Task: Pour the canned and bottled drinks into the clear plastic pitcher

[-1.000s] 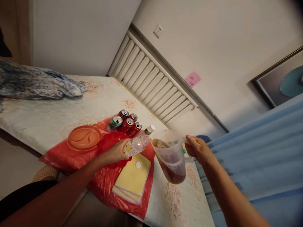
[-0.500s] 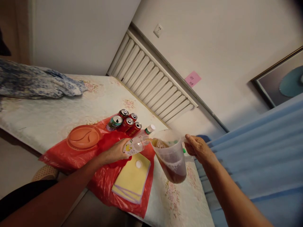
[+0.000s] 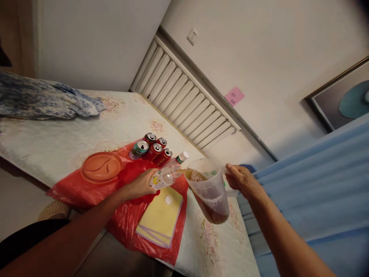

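My left hand (image 3: pixel 142 185) is wrapped round a clear plastic bottle (image 3: pixel 163 178) with a lemon-pattern label, its open neck pointing right. My right hand (image 3: pixel 240 179) grips the handle of a clear plastic jug (image 3: pixel 211 196), which is tilted toward the bottle. Brown foamy liquid lies in the jug and reaches its spout, which meets the bottle's mouth. Below them a white cap (image 3: pixel 168 199) rests on a folded yellow cloth (image 3: pixel 161 219). Behind the held bottle stands another bottle with a white cap (image 3: pixel 182 156).
Several opened cans (image 3: pixel 157 148) stand at the back of a red plastic sheet (image 3: pixel 115 215), beside an orange lid or dish (image 3: pixel 101 167). A blue-white cloth (image 3: pixel 52 100) lies on the floral-covered table (image 3: pixel 123 115). A blue curtain (image 3: pixel 311 184) hangs right; a radiator (image 3: pixel 187 92) is behind.
The jug is tipped slightly further toward the bottle, and its liquid has shifted nearer the spout. Both hands keep their holds.
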`<state>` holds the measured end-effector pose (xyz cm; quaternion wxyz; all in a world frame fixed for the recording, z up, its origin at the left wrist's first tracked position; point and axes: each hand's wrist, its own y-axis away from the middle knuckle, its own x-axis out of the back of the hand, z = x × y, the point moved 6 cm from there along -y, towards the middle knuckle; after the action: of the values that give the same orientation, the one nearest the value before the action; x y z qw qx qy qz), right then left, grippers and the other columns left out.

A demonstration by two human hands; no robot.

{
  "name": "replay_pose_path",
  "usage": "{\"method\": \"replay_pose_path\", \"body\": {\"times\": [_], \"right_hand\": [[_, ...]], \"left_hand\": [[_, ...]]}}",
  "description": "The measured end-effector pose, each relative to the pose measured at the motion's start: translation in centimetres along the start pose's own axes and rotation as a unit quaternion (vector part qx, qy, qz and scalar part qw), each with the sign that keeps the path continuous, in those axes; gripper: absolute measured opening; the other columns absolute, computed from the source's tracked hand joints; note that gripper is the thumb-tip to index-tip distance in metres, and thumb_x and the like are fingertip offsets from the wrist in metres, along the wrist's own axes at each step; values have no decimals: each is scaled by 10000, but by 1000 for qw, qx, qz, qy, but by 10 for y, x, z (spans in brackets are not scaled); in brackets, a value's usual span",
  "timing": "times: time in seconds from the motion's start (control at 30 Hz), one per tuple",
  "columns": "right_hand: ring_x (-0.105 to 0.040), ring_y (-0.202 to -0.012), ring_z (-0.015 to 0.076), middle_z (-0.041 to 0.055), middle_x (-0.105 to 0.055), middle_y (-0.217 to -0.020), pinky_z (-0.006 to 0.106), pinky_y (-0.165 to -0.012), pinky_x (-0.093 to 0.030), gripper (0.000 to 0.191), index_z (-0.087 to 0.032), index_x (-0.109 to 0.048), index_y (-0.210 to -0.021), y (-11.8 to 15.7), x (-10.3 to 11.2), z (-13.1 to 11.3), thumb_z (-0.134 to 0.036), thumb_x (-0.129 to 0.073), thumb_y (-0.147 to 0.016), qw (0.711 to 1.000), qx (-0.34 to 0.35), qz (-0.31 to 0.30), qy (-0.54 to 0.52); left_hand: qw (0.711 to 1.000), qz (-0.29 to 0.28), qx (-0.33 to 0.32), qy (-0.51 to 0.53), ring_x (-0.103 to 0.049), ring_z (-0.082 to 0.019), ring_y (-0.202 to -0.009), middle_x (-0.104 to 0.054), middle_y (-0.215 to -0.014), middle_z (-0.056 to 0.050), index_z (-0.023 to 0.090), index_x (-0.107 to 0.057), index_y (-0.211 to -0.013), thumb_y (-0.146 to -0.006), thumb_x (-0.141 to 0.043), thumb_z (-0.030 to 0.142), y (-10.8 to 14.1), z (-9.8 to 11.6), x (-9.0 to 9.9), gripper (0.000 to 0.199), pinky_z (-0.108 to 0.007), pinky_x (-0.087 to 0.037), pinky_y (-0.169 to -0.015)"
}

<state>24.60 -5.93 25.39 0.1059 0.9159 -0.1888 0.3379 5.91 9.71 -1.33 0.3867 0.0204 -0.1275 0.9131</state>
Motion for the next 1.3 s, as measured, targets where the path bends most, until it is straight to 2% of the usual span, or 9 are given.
{"method": "replay_pose_path", "body": {"times": [0.5, 0.83, 1.3], "right_hand": [[-156, -429, 49, -95, -229, -482, 224, -403, -124, 601, -236, -350, -569, 0, 6, 2, -742, -629, -733, 1000, -6, 5, 18], [-154, -426, 52, -91, -236, -473, 225, -407, -120, 600, -234, -353, -561, 0, 8, 3, -748, -598, -750, 999, -7, 5, 41], [-163, -422, 49, -91, -234, -471, 228, -409, -123, 613, -230, -361, -554, -1, 9, 5, -765, -597, -741, 999, -14, 3, 48]], "left_hand": [[1000, 10, 2, -9, -631, -291, -1105, -648, -1215, -91, 232, -499, -1261, -600, -765, 255, -1, -2, 1, 713, -375, -530, -897], [1000, 13, -3, -27, -638, -277, -1058, -658, -1172, -78, 235, -523, -1218, -613, -782, 255, 2, 6, 3, 659, -358, -531, -876], [999, 19, -11, -32, -640, -287, -1030, -666, -1149, -87, 239, -542, -1194, -589, -788, 281, -1, 2, 2, 655, -386, -531, -858]]}}
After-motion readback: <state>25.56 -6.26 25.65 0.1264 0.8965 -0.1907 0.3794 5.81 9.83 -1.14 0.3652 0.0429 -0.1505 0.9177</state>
